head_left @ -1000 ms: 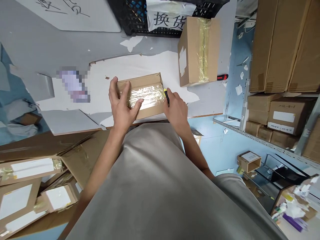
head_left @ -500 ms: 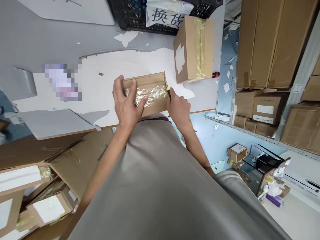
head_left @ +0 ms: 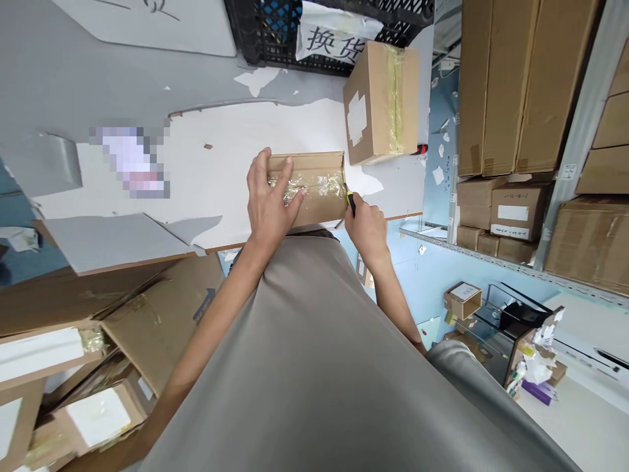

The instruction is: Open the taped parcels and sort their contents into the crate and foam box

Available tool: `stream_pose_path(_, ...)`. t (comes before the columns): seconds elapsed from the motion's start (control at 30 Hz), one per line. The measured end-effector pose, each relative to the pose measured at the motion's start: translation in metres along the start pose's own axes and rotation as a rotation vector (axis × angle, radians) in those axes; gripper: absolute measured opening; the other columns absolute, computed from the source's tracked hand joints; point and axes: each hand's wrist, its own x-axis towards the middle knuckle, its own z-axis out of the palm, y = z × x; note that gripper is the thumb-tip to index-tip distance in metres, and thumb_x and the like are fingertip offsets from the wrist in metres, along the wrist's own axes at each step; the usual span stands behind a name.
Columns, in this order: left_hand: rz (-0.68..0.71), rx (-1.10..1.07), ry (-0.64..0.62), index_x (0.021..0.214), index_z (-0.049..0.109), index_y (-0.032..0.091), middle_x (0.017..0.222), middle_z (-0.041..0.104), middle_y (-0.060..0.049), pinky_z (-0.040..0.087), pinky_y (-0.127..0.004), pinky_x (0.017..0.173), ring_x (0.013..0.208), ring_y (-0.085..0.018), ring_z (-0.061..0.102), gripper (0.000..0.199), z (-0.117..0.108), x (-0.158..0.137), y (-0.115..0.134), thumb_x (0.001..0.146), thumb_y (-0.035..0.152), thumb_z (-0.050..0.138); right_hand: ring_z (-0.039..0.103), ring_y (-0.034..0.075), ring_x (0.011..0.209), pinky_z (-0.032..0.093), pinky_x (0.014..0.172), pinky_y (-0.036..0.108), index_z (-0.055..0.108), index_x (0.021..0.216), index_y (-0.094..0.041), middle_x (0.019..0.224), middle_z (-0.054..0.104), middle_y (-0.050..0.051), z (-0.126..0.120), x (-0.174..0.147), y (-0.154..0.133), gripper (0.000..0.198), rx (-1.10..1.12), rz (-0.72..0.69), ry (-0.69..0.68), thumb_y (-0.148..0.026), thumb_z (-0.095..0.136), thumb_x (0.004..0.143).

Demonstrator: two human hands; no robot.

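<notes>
Taped carton point(head_left: 322, 208) is set on bench point(head_left: 211, 177) nr front edge, shifted R & turned slightly clockwise vs 1 s ago; L end's covered by L hand point(head_left: 268, 204), fingers spread; at R end, R hand point(head_left: 368, 226) is closed rnd yellow-blk tool point(head_left: 351, 204).

Small box point(head_left: 314, 213) is plain brown with yellowish see-through tape point(head_left: 325, 185), cutter point(head_left: 350, 202) is yellow and black, crate point(head_left: 248, 40) is black lattice, worktop point(head_left: 221, 167) is kinda patchy grey and white.
</notes>
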Motion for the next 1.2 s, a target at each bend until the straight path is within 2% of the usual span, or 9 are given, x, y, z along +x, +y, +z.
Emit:
stream_pose_path(0.2,0.009,0.013,0.009,0.181,0.05,0.039,0.193,0.036,-0.015,0.023,-0.071,0.149,0.183,-0.045,0.028,0.088,0.002,-0.004,0.001,0.104,0.075,0.074,0.081,0.039,0.12,0.059,0.099,0.045,0.063,0.158,-0.015,0.129,0.084,0.026,0.005,0.007,-0.006,0.046,-0.003,0.004,0.04,-0.017,0.038,0.12)
stream_pose_path(0.5,-0.075,-0.007,0.041,0.171,0.062,0.027,0.19,0.037,-0.022,0.027,-0.068,0.147,0.181,-0.048,0.03,0.08,0.008,-0.004,0.0,0.107,0.074,0.071,0.08,0.039,0.123,0.059,0.102,0.044,0.058,0.165,-0.015,0.132,0.084,0.023,0.006,0.0,0.002,0.05,-0.008,0.003,-0.033,-0.017,0.037,0.12)
stream_pose_path(0.7,-0.106,-0.033,0.048,0.171,0.06,0.03,0.192,0.034,-0.018,0.023,-0.069,0.148,0.181,-0.048,0.028,0.081,0.007,-0.005,0.003,0.106,0.075,0.073,0.08,0.041,0.123,0.059,0.103,0.047,0.053,0.173,-0.016,0.13,0.085,0.023,0.008,0.003,0.009,0.055,0.033,-0.03,-0.034,-0.019,0.037,0.12)
stream_pose_path(0.93,-0.131,-0.038,0.066,0.172,0.061,0.031,0.193,0.03,-0.017,0.022,-0.07,0.149,0.182,-0.05,0.025,0.083,0.011,-0.012,0.002,0.104,0.076,0.075,0.08,0.04,0.125,0.059,0.104,0.047,0.059,0.166,-0.016,0.13,0.084,0.023,0.013,0.013,0.009,0.054,0.077,-0.03,-0.011,-0.014,0.037,0.117)
stream_pose_path(1.0,-0.136,-0.036,0.087,0.173,0.061,0.031,0.193,0.031,-0.017,0.022,-0.069,0.149,0.183,-0.049,0.024,0.085,0.012,-0.012,0.001,0.104,0.079,0.073,0.08,0.04,0.124,0.06,0.104,0.047,0.061,0.164,-0.019,0.128,0.085,0.021,0.022,0.021,0.017,0.051,0.149,-0.05,0.02,-0.017,0.041,0.117)
stream_pose_path(1.07,-0.141,-0.037,0.1,0.173,0.061,0.031,0.193,0.032,-0.016,0.022,-0.069,0.149,0.183,-0.049,0.024,0.086,0.013,-0.013,0.001,0.104,0.081,0.074,0.083,0.036,0.114,0.061,0.101,0.044,0.068,0.156,-0.023,0.124,0.087,0.016,0.034,0.027,0.03,0.044,0.319,-0.097,0.031,-0.025,0.042,0.12)
stream_pose_path(1.2,-0.143,-0.041,0.103,0.173,0.061,0.032,0.193,0.031,-0.016,0.022,-0.069,0.149,0.184,-0.048,0.023,0.088,0.014,-0.017,-0.001,0.103,0.082,0.074,0.081,0.023,0.073,0.064,0.086,0.036,0.073,0.142,-0.027,0.113,0.089,0.006,0.057,0.031,0.054,0.043,0.74,-0.123,-0.017,-0.046,0.039,0.125)
